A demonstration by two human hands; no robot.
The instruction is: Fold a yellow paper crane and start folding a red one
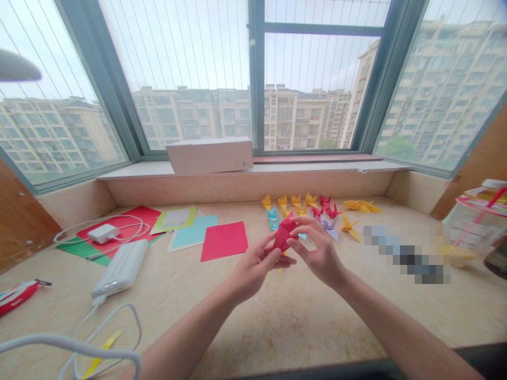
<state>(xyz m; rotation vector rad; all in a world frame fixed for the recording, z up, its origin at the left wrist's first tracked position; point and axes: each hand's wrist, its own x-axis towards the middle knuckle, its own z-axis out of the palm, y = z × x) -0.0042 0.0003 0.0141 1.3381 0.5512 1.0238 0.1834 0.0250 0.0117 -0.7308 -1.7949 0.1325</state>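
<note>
A partly folded piece of red origami paper is held up above the counter between both hands. My left hand grips its lower left side, thumb in front and fingers behind. The fingertips of my right hand pinch its right edge. Behind the hands stand several folded paper cranes: yellow cranes, red cranes, a light blue crane and a pale purple crane. The hands hide part of this group. To the left lies a flat red paper square.
Light blue paper and a yellow-green packet lie left of the red square. A white power bank, charger and cables occupy the left side. A plastic cup stands right. A white box rests on the windowsill.
</note>
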